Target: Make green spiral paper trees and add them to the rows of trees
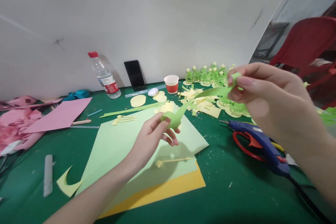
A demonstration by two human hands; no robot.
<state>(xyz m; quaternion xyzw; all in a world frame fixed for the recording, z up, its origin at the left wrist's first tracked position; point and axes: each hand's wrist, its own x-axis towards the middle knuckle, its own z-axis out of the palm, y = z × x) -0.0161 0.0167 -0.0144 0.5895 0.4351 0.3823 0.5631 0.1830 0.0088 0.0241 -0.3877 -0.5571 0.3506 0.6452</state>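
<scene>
A long green paper strip (207, 93) stretches between my two hands above the table. My left hand (152, 138) pinches its lower, curled end, rolled into a loop over the light green sheet (115, 147). My right hand (259, 94) is raised higher on the right and pinches the strip's upper end between thumb and fingers. Under the green sheet lies a yellow sheet (178, 185). A small yellow paper piece on a stick (172, 161) lies on the green sheet below my left hand.
A blue glue gun (262, 143) lies over red scissors (243, 145) at right. Small green paper trees (207, 73) and yellow scraps (199, 103) sit at the back. A water bottle (103, 75), phone (134, 74), red cup (171, 84), pink paper (59, 115) and glue stick (48, 175) are around.
</scene>
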